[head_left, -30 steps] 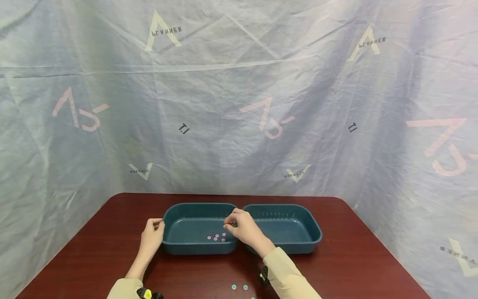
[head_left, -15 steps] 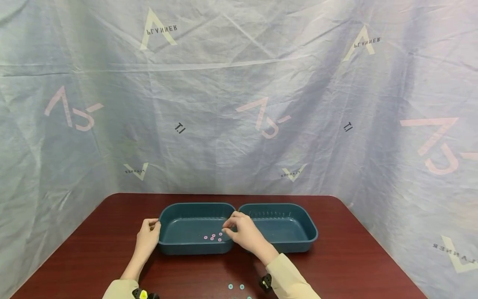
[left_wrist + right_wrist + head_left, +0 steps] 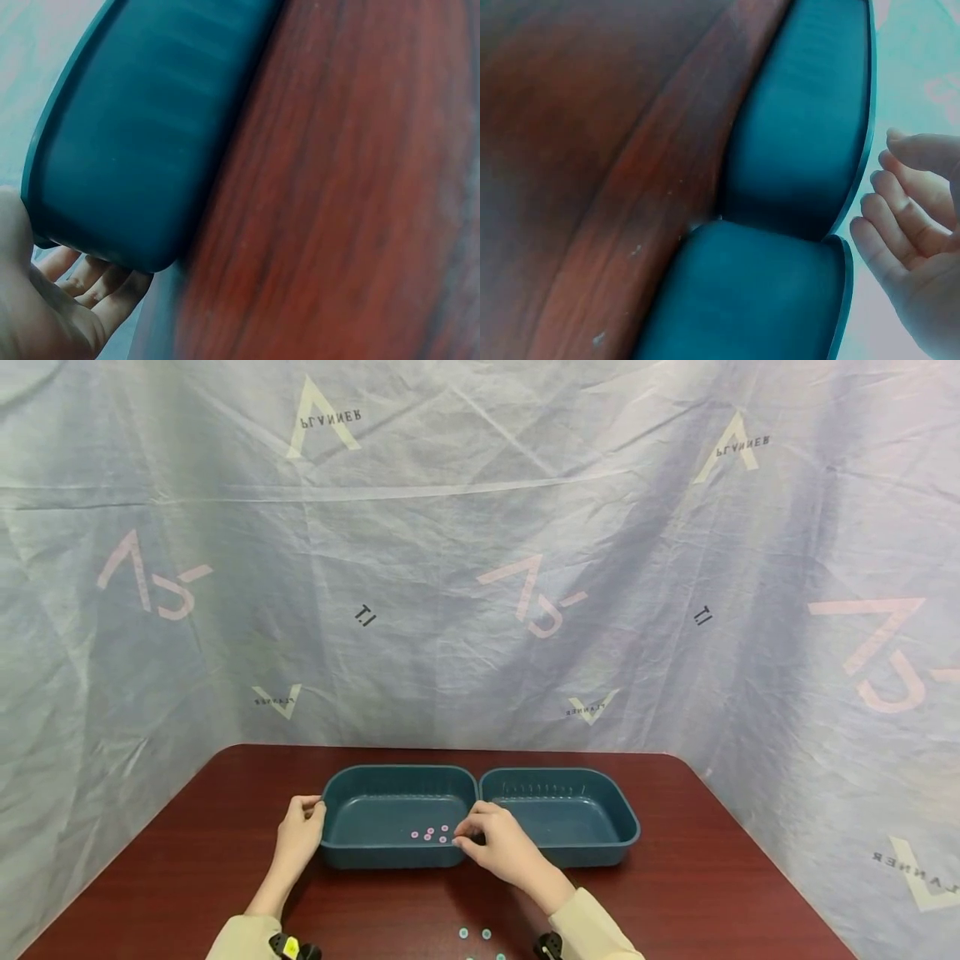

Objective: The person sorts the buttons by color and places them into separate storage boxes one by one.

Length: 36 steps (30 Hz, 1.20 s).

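Observation:
My left hand [image 3: 298, 831] grips the left end of the left blue-green tray [image 3: 397, 857], thumb at the rim. In the left wrist view its fingers [image 3: 120, 296] bend against the tray's end wall. Several small pink buttons [image 3: 415, 835] lie on that tray's floor near its front right. Above its front right corner is my right hand [image 3: 498, 843], thumb and forefinger pinched together. A small pale spot at their tips looks like a button, mostly hidden; the right wrist view does not show it. There, the other fingers [image 3: 889, 247] curl loosely.
Beside it stands a second blue-green tray [image 3: 562, 857], its edge touching the first. Several small green buttons [image 3: 463, 933] lie on the dark red table [image 3: 390, 918] near the front. A grey printed sheet [image 3: 420, 527] hangs behind and at both sides.
My right hand has come down and toward the front, from over the tray's right side to its front right corner. The left hand stays at the tray's end.

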### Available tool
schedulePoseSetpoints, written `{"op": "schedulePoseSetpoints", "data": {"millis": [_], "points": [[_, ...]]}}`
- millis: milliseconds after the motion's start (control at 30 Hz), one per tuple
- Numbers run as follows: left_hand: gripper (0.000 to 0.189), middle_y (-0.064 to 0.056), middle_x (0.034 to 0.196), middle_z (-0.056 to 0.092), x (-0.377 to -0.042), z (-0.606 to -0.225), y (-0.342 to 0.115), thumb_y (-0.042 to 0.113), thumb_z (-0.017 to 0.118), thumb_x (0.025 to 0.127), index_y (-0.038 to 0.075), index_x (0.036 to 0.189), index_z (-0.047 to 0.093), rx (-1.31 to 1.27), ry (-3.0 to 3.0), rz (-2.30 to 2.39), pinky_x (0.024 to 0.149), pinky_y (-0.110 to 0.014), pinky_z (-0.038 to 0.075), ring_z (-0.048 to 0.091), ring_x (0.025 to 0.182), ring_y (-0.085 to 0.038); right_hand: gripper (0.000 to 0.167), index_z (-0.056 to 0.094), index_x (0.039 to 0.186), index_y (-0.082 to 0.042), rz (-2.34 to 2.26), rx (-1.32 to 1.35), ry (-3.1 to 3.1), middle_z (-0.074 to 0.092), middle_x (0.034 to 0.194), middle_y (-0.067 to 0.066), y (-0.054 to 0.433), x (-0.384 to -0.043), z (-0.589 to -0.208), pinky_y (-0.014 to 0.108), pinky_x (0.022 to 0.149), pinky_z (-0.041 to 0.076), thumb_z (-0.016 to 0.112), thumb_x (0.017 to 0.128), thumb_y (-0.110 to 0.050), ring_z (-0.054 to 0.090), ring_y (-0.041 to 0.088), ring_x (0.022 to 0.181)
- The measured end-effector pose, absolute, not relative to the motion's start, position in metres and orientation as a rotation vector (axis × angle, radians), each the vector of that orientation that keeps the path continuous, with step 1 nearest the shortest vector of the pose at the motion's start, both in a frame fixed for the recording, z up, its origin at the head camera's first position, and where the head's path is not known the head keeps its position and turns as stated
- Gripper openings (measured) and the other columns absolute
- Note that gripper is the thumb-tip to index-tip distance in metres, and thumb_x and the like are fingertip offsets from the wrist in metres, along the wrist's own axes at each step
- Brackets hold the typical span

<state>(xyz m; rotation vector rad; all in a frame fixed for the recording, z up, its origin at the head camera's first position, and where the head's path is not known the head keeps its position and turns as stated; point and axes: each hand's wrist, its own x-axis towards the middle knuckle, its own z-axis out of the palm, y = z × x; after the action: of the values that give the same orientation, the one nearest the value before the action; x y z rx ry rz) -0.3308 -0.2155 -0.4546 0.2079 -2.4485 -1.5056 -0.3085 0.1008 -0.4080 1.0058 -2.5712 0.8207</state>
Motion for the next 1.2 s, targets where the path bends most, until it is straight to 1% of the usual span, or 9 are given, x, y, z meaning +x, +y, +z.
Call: {"op": "schedulePoseSetpoints", "data": {"millis": [333,467,633,800,1200], "points": [[0.043,-0.03,0.13,0.044,-0.332,-0.455,-0.213,0.024,0.033,0.1,-0.005,0.131,0.036,0.211,-2.441,-1.504,0.091,-0.053,0.039,0.045,0.118,-0.042,0.01,0.073,0.09,-0.011,0.801,1.051,-2.584,0.056,0.083,-0.009,0.111,-0.293,-0.413,0.016,0.069,0.046,0.068,0.086,-0.018,0.052,0.001,0.077],[0.043,-0.03,0.13,0.043,-0.331,-0.454,-0.214,0.025,0.033,0.1,-0.005,0.132,0.036,0.211,-2.446,-1.509,0.091,-0.053,0.039,0.044,0.118,-0.043,0.009,0.073,0.089,-0.01,0.778,1.083,-2.56,0.057,0.083,-0.008,0.112,-0.287,-0.411,0.015,0.069,0.046,0.069,0.086,-0.017,0.052,0.0,0.077],[0.044,-0.03,0.131,0.042,-0.332,-0.454,-0.216,0.026,0.032,0.101,-0.005,0.133,0.035,0.209,-2.449,-1.518,0.091,-0.054,0.039,0.044,0.119,-0.043,0.008,0.073,0.089,-0.011,0.771,1.119,-2.538,0.057,0.083,-0.008,0.113,-0.281,-0.41,0.014,0.067,0.045,0.069,0.085,-0.017,0.051,0.001,0.077],[0.047,-0.03,0.132,0.042,-0.333,-0.455,-0.216,0.028,0.03,0.101,-0.005,0.134,0.034,0.207,-2.451,-1.526,0.091,-0.054,0.039,0.043,0.119,-0.043,0.006,0.073,0.089,-0.015,0.793,1.126,-2.56,0.057,0.083,-0.01,0.117,-0.277,-0.412,0.013,0.065,0.043,0.069,0.086,-0.018,0.048,0.0,0.075],[0.045,-0.031,0.131,0.042,-0.332,-0.456,-0.217,0.027,0.032,0.1,-0.006,0.132,0.035,0.211,-2.442,-1.508,0.092,-0.054,0.038,0.043,0.119,-0.044,0.008,0.073,0.089,-0.014,0.816,1.167,-2.59,0.057,0.084,-0.009,0.125,-0.264,-0.415,0.012,0.062,0.041,0.068,0.087,-0.019,0.044,0.0,0.072]]}}
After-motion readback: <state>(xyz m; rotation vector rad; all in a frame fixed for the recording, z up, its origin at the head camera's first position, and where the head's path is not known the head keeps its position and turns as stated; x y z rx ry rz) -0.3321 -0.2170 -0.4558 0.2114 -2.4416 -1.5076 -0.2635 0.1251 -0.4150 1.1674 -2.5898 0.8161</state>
